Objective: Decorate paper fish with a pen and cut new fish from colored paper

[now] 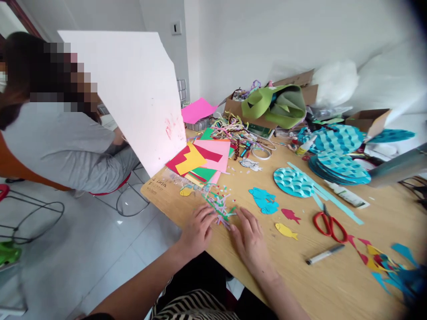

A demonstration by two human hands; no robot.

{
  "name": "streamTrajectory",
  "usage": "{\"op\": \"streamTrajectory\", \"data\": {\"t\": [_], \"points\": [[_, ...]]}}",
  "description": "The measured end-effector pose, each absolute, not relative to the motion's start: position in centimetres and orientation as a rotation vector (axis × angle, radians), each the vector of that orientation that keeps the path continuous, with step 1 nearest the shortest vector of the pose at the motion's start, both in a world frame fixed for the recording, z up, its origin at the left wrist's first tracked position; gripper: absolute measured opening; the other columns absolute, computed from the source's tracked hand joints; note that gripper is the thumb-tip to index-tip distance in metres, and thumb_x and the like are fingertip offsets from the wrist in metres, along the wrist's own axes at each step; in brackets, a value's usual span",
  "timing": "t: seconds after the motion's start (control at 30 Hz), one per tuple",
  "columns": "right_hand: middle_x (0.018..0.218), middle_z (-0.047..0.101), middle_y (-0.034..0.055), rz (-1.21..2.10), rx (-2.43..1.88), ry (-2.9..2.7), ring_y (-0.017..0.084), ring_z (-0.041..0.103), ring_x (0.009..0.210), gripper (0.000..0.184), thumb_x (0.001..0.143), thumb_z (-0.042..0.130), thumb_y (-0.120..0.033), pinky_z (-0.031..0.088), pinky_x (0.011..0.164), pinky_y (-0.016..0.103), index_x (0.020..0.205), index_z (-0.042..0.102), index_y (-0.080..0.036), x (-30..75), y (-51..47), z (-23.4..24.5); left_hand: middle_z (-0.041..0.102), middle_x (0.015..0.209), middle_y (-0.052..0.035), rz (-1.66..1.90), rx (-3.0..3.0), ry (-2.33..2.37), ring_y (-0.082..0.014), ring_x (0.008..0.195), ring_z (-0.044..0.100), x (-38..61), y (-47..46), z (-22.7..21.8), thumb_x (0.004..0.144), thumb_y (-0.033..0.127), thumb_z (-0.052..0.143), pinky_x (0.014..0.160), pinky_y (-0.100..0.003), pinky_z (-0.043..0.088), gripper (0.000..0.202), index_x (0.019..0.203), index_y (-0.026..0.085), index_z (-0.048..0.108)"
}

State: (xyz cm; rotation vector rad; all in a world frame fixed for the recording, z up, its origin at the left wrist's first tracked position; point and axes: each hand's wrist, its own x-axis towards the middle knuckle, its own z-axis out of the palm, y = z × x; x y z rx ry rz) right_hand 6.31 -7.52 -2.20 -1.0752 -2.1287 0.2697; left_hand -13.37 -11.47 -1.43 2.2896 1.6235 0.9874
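A loose pile of thin paper strips (pixel 220 205), lilac, green and white, lies near the table's front edge between my hands. My left hand (pixel 197 227) rests at the pile's left side, fingers slightly bent and touching the strips. On the other side, my right hand (pixel 249 233) lies on the table with thumb and fingers apart, its fingertips against the strips. Right of the hands are blue paper fish (pixel 263 200), a red paper fish (pixel 291 215) and a yellow paper fish (pixel 286 231). Another yellow paper fish (pixel 187 191) lies beyond my left hand.
Red-handled scissors (pixel 330 226) and a marker (pixel 325 254) lie at right, near colored paper offcuts (pixel 380 262). Behind are colored paper sheets (pixel 207 160), a scaly blue disc (pixel 293 181) and a glue tube (pixel 347 194). A white board (pixel 133 89) stands upright at left, beside a seated person (pixel 73 146).
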Motion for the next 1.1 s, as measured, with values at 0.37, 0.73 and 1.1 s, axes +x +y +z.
{"op": "streamTrajectory", "data": {"t": [0.37,0.73,1.1], "points": [[0.141,0.049,0.0136,0.129,-1.030,-2.385,0.038,0.037,0.134,0.040,0.093,0.057,-0.036,0.037,0.103,0.062,0.131,0.057,-0.026,3.9,-7.5,-1.9,0.061,0.120,-0.0093,1.282,2.234,1.836,-0.0244,0.124,0.050,-16.9,-11.0,-1.1,0.084,0.001,0.041,0.104,-0.051,0.046,0.045,0.123,0.021,0.055],[0.133,0.054,0.0150,0.090,-1.100,-2.304,0.036,0.041,0.129,0.032,0.093,0.058,-0.031,0.039,0.102,0.061,0.123,0.059,-0.021,6.0,-8.1,-1.8,0.062,0.119,-0.0081,1.215,2.357,1.773,-0.0246,0.124,0.049,-17.1,-11.4,-1.6,0.081,0.000,0.041,0.109,-0.052,0.040,0.049,0.122,0.021,0.057],[0.123,0.059,0.0136,0.169,-1.209,-2.043,0.031,0.047,0.122,0.024,0.092,0.057,-0.018,0.048,0.095,0.054,0.117,0.058,-0.020,9.8,-11.8,-0.5,0.059,0.129,-0.0095,0.636,2.604,1.492,-0.0313,0.133,0.040,-14.6,-11.7,0.3,0.091,0.026,0.052,0.115,-0.060,0.024,0.038,0.128,0.021,0.058]]}}
